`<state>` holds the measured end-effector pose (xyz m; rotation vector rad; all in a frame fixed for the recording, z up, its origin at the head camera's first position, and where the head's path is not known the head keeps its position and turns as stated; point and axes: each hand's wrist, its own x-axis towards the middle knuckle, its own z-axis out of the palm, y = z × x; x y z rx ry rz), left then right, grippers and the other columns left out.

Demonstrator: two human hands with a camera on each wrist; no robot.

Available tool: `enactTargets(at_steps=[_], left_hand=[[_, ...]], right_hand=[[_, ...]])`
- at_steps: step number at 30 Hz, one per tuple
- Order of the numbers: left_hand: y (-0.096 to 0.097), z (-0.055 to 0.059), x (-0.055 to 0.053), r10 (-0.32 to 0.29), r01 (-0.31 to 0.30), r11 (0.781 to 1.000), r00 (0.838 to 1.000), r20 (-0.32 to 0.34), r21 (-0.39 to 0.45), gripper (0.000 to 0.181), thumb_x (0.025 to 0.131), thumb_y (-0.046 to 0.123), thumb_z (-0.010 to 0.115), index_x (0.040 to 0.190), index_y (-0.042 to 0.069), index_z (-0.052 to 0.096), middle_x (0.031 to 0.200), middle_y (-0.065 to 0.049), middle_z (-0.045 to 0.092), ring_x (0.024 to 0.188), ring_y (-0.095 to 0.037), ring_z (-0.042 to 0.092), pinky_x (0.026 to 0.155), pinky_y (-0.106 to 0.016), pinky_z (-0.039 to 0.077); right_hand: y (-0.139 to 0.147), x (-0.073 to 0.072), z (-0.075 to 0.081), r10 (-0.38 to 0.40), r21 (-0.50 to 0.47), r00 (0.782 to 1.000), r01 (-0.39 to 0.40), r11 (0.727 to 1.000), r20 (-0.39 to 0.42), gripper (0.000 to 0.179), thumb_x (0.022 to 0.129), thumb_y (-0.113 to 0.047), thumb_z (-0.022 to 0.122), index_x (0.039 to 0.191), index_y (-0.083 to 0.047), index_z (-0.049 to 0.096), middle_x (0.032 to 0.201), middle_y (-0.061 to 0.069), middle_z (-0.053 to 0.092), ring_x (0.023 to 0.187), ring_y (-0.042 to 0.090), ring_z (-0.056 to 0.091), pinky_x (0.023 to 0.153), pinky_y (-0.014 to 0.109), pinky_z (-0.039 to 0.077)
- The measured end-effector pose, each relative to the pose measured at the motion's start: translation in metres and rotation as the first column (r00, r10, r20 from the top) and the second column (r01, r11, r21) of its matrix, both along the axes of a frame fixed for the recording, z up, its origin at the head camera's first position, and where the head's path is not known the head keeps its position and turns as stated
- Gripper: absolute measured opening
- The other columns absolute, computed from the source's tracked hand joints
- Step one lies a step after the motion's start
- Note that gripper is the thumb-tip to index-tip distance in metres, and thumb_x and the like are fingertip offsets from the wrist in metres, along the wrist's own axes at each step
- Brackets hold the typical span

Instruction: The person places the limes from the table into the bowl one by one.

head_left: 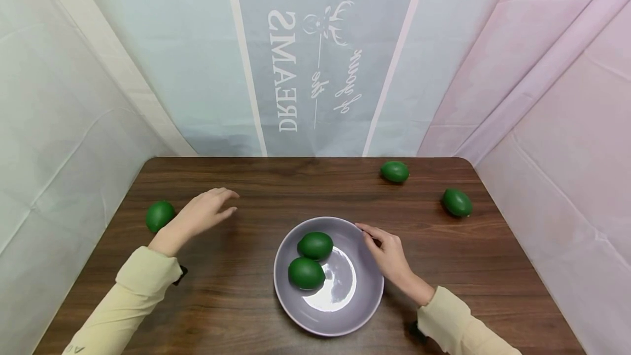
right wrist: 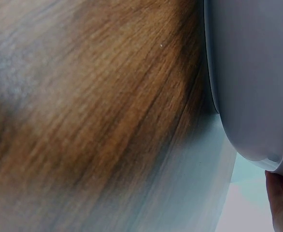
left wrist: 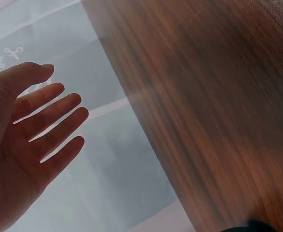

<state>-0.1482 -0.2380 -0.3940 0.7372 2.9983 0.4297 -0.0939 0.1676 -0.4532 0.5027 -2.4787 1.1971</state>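
A round grey-purple bowl [head_left: 325, 327] stands near the front middle of the table. Two green limes [head_left: 315, 246] lie side by side in its left half. At the bowl's far right rim, my right hand [head_left: 389, 253] pinches the edge; in the right wrist view, fingers [right wrist: 276, 200] touch the rim from outside. My left hand [head_left: 204, 212] hovers over the left part of the table with nothing in it. Its fingers [left wrist: 59, 125] are spread and nearly straight in the left wrist view. A single lime [head_left: 160, 216] rests just left of that hand.
Towards the back right of the dark wooden table [head_left: 296, 185] lies one lime [head_left: 395, 171]. Another lime [head_left: 457, 202] sits nearer the right edge. A printed pale curtain [head_left: 315, 70] hangs behind the table, with white fabric on both sides.
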Motion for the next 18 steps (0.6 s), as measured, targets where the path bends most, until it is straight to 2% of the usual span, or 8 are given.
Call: enactTargets(at_steps=[9, 18], left_hand=[[-0.012, -0.001, -0.002, 0.072, -0.072, 0.997, 0.997, -0.038, -0.002, 0.032, 0.088, 0.017, 0.059, 0.114, -0.001, 0.057, 0.111, -0.018, 0.058, 0.102, -0.034, 0.055, 0.081, -0.048, 0.045], [-0.024, -0.001, -0.001, 0.176, -0.175, 0.984, 0.984, -0.043, 0.011, 0.034, 0.089, 0.018, 0.058, 0.117, -0.001, 0.055, 0.115, -0.021, 0.057, 0.104, -0.037, 0.053, 0.078, -0.050, 0.045]], right_hand=[[0.000, 0.000, -0.001, 0.004, -0.002, 1.000, -0.004, 1.000, 0.000, 0.023, 0.083, 0.000, 0.061, 0.102, -0.011, 0.071, 0.096, 0.001, 0.069, 0.081, 0.011, 0.063, 0.067, 0.008, 0.044], [0.000, -0.001, 0.000, 0.008, 0.005, 1.000, -0.008, 1.000, 0.000, 0.023, 0.083, 0.000, 0.060, 0.102, -0.010, 0.070, 0.096, 0.001, 0.069, 0.081, 0.011, 0.063, 0.067, 0.008, 0.044]])
